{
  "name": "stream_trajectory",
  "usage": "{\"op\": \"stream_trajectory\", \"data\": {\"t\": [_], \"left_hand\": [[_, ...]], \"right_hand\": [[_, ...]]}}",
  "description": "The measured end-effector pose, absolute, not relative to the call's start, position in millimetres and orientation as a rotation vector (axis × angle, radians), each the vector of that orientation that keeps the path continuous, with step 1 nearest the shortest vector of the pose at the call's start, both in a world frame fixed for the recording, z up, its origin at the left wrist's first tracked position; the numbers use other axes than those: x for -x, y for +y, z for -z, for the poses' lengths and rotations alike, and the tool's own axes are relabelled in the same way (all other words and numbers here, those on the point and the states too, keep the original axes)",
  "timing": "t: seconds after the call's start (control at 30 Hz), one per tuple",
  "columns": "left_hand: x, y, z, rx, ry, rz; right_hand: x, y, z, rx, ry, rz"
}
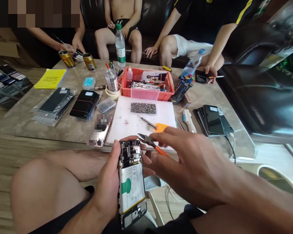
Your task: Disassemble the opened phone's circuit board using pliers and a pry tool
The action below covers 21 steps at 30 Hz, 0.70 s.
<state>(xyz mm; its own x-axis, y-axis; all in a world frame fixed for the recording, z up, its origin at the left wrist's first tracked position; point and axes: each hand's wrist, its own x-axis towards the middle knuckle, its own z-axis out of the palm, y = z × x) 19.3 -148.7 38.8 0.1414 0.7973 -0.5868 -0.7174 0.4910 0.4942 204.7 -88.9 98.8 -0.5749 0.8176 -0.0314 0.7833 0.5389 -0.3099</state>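
My left hand (108,182) is wrapped round an opened smartphone (133,185), whose back cover is off. Its circuit board shows at the top, with a white battery bearing a green tab below. In my right hand (185,162) is a pair of cutting pliers (147,140) with orange handles, the dark jaws pointing left just above the phone's top end. Past them lies a white foam mat (119,113) with a screwdriver (148,122), an orange piece (161,126) and a box of small screws (143,108) on it.
A red tool bin (146,95) stands behind the mat. Stacks of phones lie left (84,104) and right (211,120). A white-and-blue tool (188,121) lies right of the mat. Bottles, cans (89,61) and a yellow booklet (50,78) occupy the far side. Three other people sit across the table.
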Motion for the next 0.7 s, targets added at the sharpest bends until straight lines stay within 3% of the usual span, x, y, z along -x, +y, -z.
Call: {"op": "stream_trajectory", "data": {"t": [0.17,0.7], "left_hand": [[-32,-151,-43,-0.113,0.972,-1.334],[-38,-151,-49,-0.187,1.006,-1.334]], "right_hand": [[-189,-114,-92,1.519,-2.500,-0.814],[-185,-119,-91,1.510,-2.507,-0.827]]}}
